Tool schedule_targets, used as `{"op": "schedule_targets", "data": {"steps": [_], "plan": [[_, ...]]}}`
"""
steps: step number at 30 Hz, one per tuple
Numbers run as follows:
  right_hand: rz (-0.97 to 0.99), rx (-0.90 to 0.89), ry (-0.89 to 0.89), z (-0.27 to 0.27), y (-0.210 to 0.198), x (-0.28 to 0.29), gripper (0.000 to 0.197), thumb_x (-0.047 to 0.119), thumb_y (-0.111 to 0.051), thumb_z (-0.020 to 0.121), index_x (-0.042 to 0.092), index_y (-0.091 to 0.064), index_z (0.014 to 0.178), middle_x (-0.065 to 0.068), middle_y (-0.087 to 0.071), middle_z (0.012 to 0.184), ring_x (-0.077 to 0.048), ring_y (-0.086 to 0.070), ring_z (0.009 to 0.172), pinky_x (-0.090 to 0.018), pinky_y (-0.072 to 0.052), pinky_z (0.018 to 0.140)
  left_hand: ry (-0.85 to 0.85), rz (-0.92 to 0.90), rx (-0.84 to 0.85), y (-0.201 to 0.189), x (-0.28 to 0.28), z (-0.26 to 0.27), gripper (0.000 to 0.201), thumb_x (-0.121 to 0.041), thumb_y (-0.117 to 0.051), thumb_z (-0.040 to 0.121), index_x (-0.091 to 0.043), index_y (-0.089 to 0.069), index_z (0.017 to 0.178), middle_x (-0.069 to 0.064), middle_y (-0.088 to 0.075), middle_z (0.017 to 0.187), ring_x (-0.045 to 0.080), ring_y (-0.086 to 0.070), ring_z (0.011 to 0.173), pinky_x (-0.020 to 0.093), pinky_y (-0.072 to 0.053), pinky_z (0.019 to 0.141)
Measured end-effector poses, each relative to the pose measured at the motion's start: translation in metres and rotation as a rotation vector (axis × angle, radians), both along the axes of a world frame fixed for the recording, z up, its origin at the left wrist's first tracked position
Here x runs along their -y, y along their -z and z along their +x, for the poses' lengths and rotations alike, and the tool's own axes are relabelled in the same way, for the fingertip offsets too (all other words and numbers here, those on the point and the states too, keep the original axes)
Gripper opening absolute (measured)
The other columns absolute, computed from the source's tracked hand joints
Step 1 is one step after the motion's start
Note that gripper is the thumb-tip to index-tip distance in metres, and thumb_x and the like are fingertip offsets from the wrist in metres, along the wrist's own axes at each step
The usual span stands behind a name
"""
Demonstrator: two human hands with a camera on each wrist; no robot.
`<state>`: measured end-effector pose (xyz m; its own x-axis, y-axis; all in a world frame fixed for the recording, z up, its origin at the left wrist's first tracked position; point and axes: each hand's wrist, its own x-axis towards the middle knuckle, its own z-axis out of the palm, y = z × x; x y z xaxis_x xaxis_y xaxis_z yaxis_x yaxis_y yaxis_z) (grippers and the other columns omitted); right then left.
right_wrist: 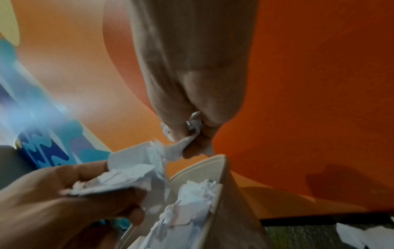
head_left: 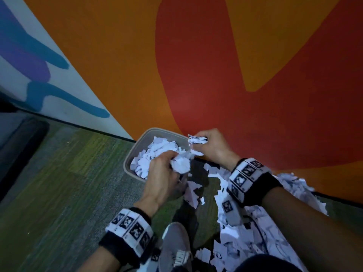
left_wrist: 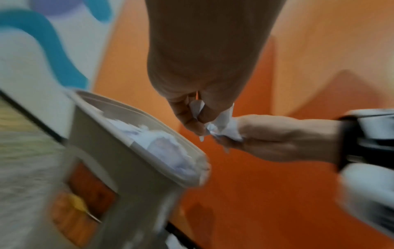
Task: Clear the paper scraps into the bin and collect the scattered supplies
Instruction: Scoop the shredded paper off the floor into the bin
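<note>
Carpet by the orange wall (head_left: 121,55): my left hand (head_left: 163,173) and right hand (head_left: 212,148) each hold a grip on paper scraps (head_left: 181,163) over the bin (head_left: 135,146).

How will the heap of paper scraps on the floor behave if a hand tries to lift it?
The paper scraps are loose torn pieces, so they probably spill. They look light and floppy; the left hand holds its bunch crumpled.

The bin (head_left: 137,146) looks like smooth grey plastic with a matt finish. The scraps (head_left: 245,232) are thin white paper, torn and crumpled. The carpet (head_left: 59,183) is rough woven cloth. The wall (head_left: 196,65) is painted, smooth and matt. The wristbands (head_left: 253,185) are soft black cloth.
</note>
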<state>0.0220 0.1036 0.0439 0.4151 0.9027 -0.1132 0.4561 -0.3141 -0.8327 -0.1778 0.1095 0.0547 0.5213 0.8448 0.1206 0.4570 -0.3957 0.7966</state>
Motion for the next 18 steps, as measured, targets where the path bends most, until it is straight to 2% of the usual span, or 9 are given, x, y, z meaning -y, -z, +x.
{"op": "schedule_targets", "data": {"steps": [2, 4, 6, 7, 9, 12, 15, 16, 18], "plan": [[0.012, -0.003, -0.002, -0.016, -0.001, -0.015, 0.019, 0.021, -0.081, 0.08, 0.012, -0.076, 0.095, 0.006, -0.065, 0.082, -0.007, -0.055, 0.075, -0.021, -0.04, 0.065, -0.102, 0.021, -0.023, 0.0, -0.023, -0.012, 0.033, 0.01, -0.058, 0.077, -0.016, -0.068, 0.094, -0.009, -0.068, 0.076, 0.006, -0.061, 0.057, 0.025, -0.05, 0.047], [0.006, 0.007, 0.005, -0.031, 0.0, -0.027, 0.027, 0.021, -0.08, 0.081, 0.01, -0.075, 0.105, -0.001, -0.07, 0.099, -0.013, -0.063, 0.089, -0.019, -0.044, 0.069, -0.187, 0.056, -0.092, 0.007, -0.043, -0.022, 0.038, 0.01, -0.059, 0.08, -0.018, -0.069, 0.103, -0.008, -0.071, 0.081, 0.003, -0.061, 0.057, 0.015, -0.051, 0.046], [-0.033, 0.0, -0.017, -0.042, 0.005, -0.036, 0.033, 0.022, -0.079, 0.083, 0.011, -0.072, 0.113, -0.006, -0.068, 0.117, -0.019, -0.067, 0.096, -0.021, -0.052, 0.064, -0.189, 0.042, -0.148, 0.021, -0.062, -0.027, 0.034, 0.007, -0.062, 0.084, -0.012, -0.069, 0.111, 0.004, -0.075, 0.093, 0.009, -0.068, 0.064, 0.025, -0.059, 0.055], [-0.061, 0.003, -0.067, -0.046, 0.008, -0.038, 0.036, 0.022, -0.079, 0.083, 0.013, -0.069, 0.116, -0.005, -0.065, 0.123, -0.02, -0.068, 0.098, -0.023, -0.055, 0.065, -0.167, 0.038, -0.194, 0.026, -0.069, -0.028, 0.034, 0.004, -0.064, 0.086, -0.012, -0.067, 0.116, 0.007, -0.075, 0.099, 0.013, -0.07, 0.071, 0.031, -0.062, 0.061], [-0.134, 0.025, -0.211, -0.048, 0.009, -0.036, 0.051, 0.027, -0.08, 0.081, 0.018, -0.062, 0.128, 0.001, -0.058, 0.133, -0.019, -0.062, 0.111, -0.029, -0.057, 0.079, -0.092, 0.075, -0.319, 0.033, -0.077, -0.028, 0.046, 0.001, -0.066, 0.084, -0.013, -0.06, 0.128, 0.009, -0.071, 0.113, 0.021, -0.071, 0.089, 0.04, -0.062, 0.075], [-0.183, 0.057, -0.302, -0.04, 0.004, -0.029, 0.069, 0.031, -0.083, 0.078, 0.025, -0.052, 0.139, 0.004, -0.055, 0.14, -0.016, -0.054, 0.124, -0.034, -0.048, 0.101, -0.019, 0.132, -0.392, 0.032, -0.079, -0.027, 0.072, 0.014, -0.06, 0.075, -0.013, -0.051, 0.141, 0.012, -0.057, 0.135, 0.029, -0.061, 0.114, 0.046, -0.057, 0.09], [-0.17, 0.023, -0.287, -0.026, -0.007, -0.02, 0.071, 0.024, -0.082, 0.079, 0.03, -0.048, 0.141, 0.002, -0.058, 0.132, -0.016, -0.057, 0.118, -0.029, -0.051, 0.09, -0.032, 0.205, -0.371, 0.025, -0.071, -0.027, 0.077, 0.016, -0.058, 0.072, -0.012, -0.048, 0.144, 0.009, -0.044, 0.149, 0.029, -0.043, 0.135, 0.049, -0.045, 0.108], [-0.157, 0.031, -0.277, -0.022, -0.01, -0.017, 0.071, 0.023, -0.081, 0.079, 0.03, -0.048, 0.142, 0.003, -0.059, 0.13, -0.016, -0.058, 0.115, -0.031, -0.053, 0.09, -0.046, 0.22, -0.349, 0.021, -0.066, -0.026, 0.072, 0.014, -0.057, 0.075, -0.012, -0.049, 0.142, 0.008, -0.044, 0.148, 0.027, -0.043, 0.134, 0.048, -0.045, 0.109], [-0.124, 0.057, -0.243, -0.014, -0.016, -0.01, 0.067, 0.021, -0.079, 0.081, 0.029, -0.049, 0.141, 0.004, -0.059, 0.127, -0.015, -0.06, 0.11, -0.033, -0.053, 0.092, -0.057, 0.251, -0.242, 0.013, -0.052, -0.02, 0.051, 0.005, -0.056, 0.085, -0.013, -0.056, 0.133, 0.005, -0.053, 0.136, 0.02, -0.057, 0.114, 0.041, -0.055, 0.094]]}}
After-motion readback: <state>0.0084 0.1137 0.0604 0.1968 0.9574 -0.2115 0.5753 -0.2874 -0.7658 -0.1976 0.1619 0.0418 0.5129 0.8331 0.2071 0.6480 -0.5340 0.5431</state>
